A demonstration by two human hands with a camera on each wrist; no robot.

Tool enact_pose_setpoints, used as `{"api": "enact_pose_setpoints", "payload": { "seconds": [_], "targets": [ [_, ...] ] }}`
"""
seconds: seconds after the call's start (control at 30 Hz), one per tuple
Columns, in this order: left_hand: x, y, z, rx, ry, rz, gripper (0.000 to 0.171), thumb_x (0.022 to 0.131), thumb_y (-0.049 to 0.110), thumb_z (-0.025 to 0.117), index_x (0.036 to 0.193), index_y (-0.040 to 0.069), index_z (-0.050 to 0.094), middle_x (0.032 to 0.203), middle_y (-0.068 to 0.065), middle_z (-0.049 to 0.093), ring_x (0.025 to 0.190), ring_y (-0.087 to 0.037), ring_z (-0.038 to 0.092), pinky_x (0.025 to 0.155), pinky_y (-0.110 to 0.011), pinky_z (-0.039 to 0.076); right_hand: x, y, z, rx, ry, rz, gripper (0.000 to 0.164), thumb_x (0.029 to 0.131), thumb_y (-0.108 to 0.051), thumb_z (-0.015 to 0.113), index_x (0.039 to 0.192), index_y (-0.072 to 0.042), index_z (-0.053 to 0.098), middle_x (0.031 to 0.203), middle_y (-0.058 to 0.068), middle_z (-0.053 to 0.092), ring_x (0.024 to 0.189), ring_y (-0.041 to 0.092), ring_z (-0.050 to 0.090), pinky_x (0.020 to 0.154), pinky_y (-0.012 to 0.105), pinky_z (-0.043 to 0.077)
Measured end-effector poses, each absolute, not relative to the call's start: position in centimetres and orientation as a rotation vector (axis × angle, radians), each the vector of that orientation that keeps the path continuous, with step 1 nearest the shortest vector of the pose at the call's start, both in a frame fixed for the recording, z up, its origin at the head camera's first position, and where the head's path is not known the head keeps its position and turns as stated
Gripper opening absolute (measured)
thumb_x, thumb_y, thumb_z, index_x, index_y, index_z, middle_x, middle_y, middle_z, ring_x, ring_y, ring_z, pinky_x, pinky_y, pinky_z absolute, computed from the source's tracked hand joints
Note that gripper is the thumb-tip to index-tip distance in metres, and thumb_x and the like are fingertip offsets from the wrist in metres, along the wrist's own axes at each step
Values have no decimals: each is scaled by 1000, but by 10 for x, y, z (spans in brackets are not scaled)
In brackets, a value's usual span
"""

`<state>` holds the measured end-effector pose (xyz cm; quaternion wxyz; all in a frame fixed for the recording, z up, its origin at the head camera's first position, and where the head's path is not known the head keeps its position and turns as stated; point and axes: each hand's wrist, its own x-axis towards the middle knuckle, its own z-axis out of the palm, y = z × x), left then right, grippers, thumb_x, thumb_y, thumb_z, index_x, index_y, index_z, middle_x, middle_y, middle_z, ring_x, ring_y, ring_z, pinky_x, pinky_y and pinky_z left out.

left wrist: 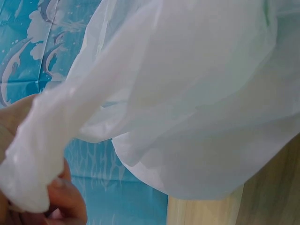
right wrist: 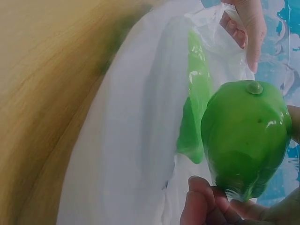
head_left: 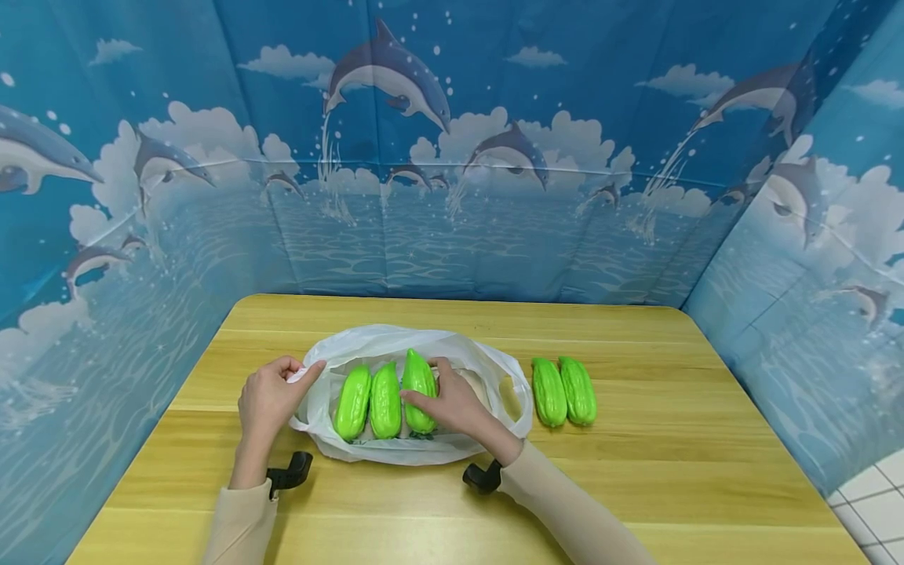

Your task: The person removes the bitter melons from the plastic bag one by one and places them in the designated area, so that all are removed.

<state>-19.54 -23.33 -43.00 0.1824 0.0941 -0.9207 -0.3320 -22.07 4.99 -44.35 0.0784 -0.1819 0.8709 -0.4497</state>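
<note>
A white plastic bag (head_left: 391, 453) lies on the table with its mouth spread wide. My left hand (head_left: 271, 395) pinches the bag's left edge, and the gathered plastic (left wrist: 40, 154) fills much of the left wrist view. Inside the bag, two bright green bitter gourds (head_left: 353, 402) lie side by side. My right hand (head_left: 459, 402) grips a third bitter gourd (head_left: 420, 392) at the bag's opening, just right of that pair. In the right wrist view its rounded end (right wrist: 246, 136) faces the camera, with fingers underneath it.
Two more green bitter gourds (head_left: 565, 392) lie together on the wooden table (head_left: 671, 471), just right of the bag. A blue curtain (head_left: 452, 235) printed with dolphins surrounds the table at the back and sides. Black wrist mounts (head_left: 289, 472) sit on both forearms.
</note>
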Motion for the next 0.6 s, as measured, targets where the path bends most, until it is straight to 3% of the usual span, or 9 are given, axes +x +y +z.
{"api": "enact_pose_setpoints", "payload": {
  "seconds": [0.6],
  "targets": [
    [-196,-233,-432,270,-2598,-920,49,81,62,63,73,14,60,58,0,48,53,-19,45,48,-33,32,-218,55,-440,-522,2669,-1347,77,85,-53,63,138,-5,36,70,9,51,50,14,41,45,30,37]
  ]
}}
